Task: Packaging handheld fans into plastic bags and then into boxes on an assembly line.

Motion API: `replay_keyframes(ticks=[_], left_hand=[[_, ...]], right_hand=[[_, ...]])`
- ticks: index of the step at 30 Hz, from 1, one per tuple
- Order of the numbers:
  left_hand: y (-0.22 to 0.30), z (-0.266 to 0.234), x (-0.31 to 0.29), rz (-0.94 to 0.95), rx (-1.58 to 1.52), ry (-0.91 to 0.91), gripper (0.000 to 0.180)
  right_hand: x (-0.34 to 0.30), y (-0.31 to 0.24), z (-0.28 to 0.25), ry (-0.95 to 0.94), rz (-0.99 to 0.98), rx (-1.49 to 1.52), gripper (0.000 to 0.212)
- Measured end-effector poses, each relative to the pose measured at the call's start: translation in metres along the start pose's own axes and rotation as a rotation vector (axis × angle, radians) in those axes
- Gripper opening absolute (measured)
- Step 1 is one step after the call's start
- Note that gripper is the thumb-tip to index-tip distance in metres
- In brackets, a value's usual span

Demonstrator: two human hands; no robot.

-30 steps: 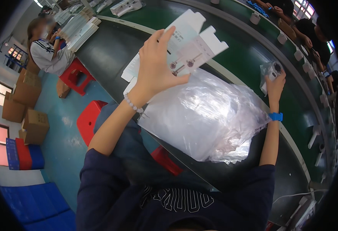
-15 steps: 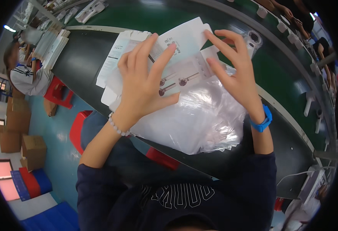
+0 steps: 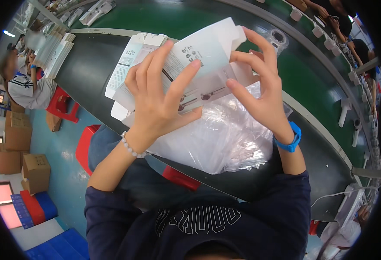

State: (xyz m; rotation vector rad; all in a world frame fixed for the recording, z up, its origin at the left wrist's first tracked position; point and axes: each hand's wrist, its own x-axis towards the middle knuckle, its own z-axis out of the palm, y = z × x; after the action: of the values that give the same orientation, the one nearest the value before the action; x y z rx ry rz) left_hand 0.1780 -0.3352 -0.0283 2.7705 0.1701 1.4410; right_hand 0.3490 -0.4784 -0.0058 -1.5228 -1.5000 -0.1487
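Spanning a pale, printed carton of thin card (image 3: 212,41) with spread fingers and thumb, a worker's bare left hand (image 3: 155,102) grasps its left part, while the bare right hand (image 3: 266,89) sets fingertips about the tabbed right end; whether those fingers pinch the card or merely rest on it cannot be told. The carton tilts partly over a heap of clear, crinkled plastic bags (image 3: 225,143) on a black tabletop (image 3: 86,65). The card looks liable to crease or tear at its tabs if the right fingers press unevenly, and a slack hold could let the panels spring out of shape. The slick film would give poor support, so the carton might skid. Layered, pale printed cartons (image 3: 127,65) lie beside the left hand, their edges apt to catch. Just beyond the right fingers, a white, round-headed device in a clear bag (image 3: 278,41) rests on the green conveyor belt (image 3: 303,82), where straying knuckles could knock it. White handled devices (image 3: 345,112) line the far side; well to the left, a co-worker in white (image 3: 30,91) sits on a red plastic stool (image 3: 62,104)
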Motion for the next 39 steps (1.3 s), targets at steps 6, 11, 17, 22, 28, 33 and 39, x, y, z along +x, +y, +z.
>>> replay_keyframes(ticks=[6, 11, 17, 22, 28, 33, 39], left_hand=[[0.003, -0.001, 0.003, 0.058, -0.023, -0.067, 0.083], [0.000, -0.011, 0.013, 0.063, -0.016, -0.045, 0.091], [0.000, -0.021, 0.010, -0.169, -0.339, 0.099, 0.017], [0.010, -0.015, 0.012, -0.105, -0.486, 0.016, 0.023], [0.020, 0.001, 0.008, 0.113, -0.380, 0.101, 0.058], [0.025, 0.000, 0.001, 0.088, -0.367, 0.064, 0.068], [0.034, 0.004, 0.007, 0.055, -0.598, 0.194, 0.073]], right_hand=[[0.004, 0.006, -0.025, -0.191, 0.171, 0.235, 0.020], [0.009, -0.005, -0.037, -0.073, 0.099, 0.359, 0.032], [0.002, -0.009, -0.019, -0.034, 0.135, 0.509, 0.105], [-0.005, -0.030, -0.002, 0.014, 0.240, 0.718, 0.115], [-0.008, -0.039, 0.006, 0.189, 0.256, 0.695, 0.098], [-0.015, -0.043, -0.001, 0.041, 0.412, 0.955, 0.095], [-0.012, -0.052, -0.002, -0.050, 0.412, 1.001, 0.072]])
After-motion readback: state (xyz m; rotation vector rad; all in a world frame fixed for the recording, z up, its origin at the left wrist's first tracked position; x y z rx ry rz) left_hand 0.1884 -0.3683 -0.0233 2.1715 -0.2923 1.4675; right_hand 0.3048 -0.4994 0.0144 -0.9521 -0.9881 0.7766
